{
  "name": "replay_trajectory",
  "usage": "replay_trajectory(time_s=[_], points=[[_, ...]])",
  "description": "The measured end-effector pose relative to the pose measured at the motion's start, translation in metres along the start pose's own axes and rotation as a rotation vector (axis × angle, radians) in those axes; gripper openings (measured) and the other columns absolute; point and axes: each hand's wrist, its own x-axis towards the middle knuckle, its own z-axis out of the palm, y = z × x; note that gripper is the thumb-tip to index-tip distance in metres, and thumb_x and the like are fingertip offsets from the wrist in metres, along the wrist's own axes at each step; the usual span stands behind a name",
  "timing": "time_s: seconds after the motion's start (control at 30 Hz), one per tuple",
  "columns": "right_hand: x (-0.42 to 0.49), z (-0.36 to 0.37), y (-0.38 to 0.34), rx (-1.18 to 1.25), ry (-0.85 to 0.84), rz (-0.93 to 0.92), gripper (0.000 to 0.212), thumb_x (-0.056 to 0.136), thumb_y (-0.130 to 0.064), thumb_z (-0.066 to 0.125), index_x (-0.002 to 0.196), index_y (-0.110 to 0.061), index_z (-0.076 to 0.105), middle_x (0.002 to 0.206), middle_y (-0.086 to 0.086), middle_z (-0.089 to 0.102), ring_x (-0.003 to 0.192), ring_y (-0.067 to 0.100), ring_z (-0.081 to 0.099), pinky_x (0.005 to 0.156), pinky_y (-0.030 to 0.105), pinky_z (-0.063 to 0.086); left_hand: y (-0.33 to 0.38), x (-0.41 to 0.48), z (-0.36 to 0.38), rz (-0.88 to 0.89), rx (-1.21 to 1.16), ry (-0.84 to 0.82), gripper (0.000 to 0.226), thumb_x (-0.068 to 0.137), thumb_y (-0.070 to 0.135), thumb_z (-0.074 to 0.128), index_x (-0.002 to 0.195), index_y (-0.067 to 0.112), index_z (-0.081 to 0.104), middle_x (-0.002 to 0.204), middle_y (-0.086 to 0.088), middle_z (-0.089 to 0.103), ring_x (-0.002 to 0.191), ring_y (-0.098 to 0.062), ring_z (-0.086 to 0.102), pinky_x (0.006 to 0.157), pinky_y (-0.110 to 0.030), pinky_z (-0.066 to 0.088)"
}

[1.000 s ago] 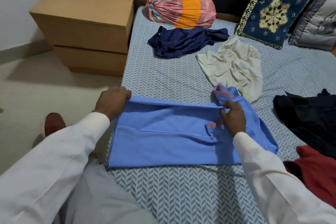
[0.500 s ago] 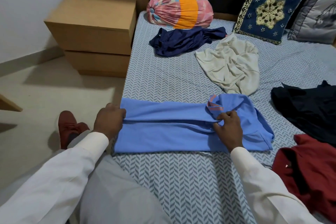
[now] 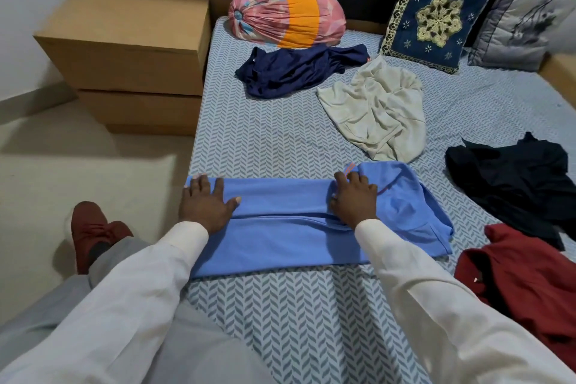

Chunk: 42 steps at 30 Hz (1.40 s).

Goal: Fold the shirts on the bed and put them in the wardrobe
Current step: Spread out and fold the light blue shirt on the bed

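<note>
A light blue shirt [image 3: 280,237] lies folded into a long band across the near part of the bed [image 3: 280,140]. My left hand [image 3: 205,203] presses flat on its left end, fingers spread. My right hand [image 3: 353,199] presses flat near the collar end on the right. Unfolded on the bed lie a navy shirt [image 3: 296,68], a cream shirt [image 3: 377,109], a black shirt [image 3: 514,178] and a dark red shirt [image 3: 523,284]. No wardrobe is in view.
A wooden bedside cabinet [image 3: 131,50] stands left of the bed. A pink and orange bolster [image 3: 286,15], a blue embroidered cushion [image 3: 436,9] and a grey cushion [image 3: 523,22] lean at the dark headboard. My red shoe [image 3: 90,231] is on the floor.
Both hands folded the shirt's far edge toward me, making a narrower band, then let go of the cloth. They now lie flat on it.
</note>
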Motion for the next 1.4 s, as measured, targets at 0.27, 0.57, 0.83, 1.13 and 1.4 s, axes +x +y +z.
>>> replay_trajectory(time_s=[0.27, 0.57, 0.83, 1.13, 1.4], points=[[0.010, -0.011, 0.027, 0.554, 0.115, 0.299, 0.028, 0.093, -0.025, 0.052, 0.121, -0.022, 0.053, 0.115, 0.013, 0.061, 0.097, 0.037, 0.063, 0.069, 0.036, 0.039, 0.094, -0.010, 0.003, 0.406, -0.121, 0.016, 0.080, 0.096, 0.069, 0.028, 0.157, 0.032, -0.008, 0.165, -0.011, -0.013, 0.152, -0.033, -0.011, 0.122, -0.050, 0.000], [-0.058, -0.011, 0.080, 0.875, 0.510, 0.889, 0.072, 0.069, -0.038, 0.063, 0.133, -0.011, 0.044, 0.135, 0.017, 0.049, 0.119, 0.038, 0.049, 0.094, 0.051, 0.044, 0.112, -0.013, 0.030, 0.243, 0.058, -0.077, 0.105, 0.070, 0.096, 0.021, 0.148, 0.044, -0.027, 0.155, -0.001, -0.040, 0.142, -0.041, -0.033, 0.104, -0.077, -0.014], [0.035, -0.037, 0.102, 0.494, -0.092, 0.578, 0.057, 0.088, -0.044, 0.065, 0.129, -0.009, 0.048, 0.129, 0.019, 0.056, 0.117, 0.039, 0.057, 0.080, 0.041, 0.044, 0.114, -0.016, 0.025, 0.203, 0.066, -0.139, 0.107, 0.067, 0.097, 0.018, 0.146, 0.043, -0.030, 0.153, 0.000, -0.043, 0.141, -0.040, -0.036, 0.104, -0.078, -0.013], [0.064, -0.035, 0.098, 0.996, -0.052, 0.807, 0.038, 0.067, -0.026, 0.074, 0.097, -0.009, 0.058, 0.090, 0.013, 0.067, 0.073, 0.026, 0.067, 0.059, 0.029, 0.058, 0.117, -0.019, 0.017, 0.188, 0.076, -0.189, 0.108, 0.069, 0.097, 0.023, 0.147, 0.043, -0.029, 0.153, 0.000, -0.043, 0.141, -0.040, -0.036, 0.105, -0.078, -0.010], [0.004, -0.008, 0.129, 0.568, 0.084, 0.758, 0.063, 0.075, -0.011, 0.067, 0.133, -0.014, 0.044, 0.130, 0.023, 0.048, 0.120, 0.044, 0.046, 0.093, 0.047, 0.042, 0.118, -0.020, 0.012, 0.180, 0.080, -0.212, 0.108, 0.070, 0.096, 0.024, 0.147, 0.043, -0.030, 0.154, 0.000, -0.042, 0.142, -0.040, -0.035, 0.105, -0.079, -0.008]])
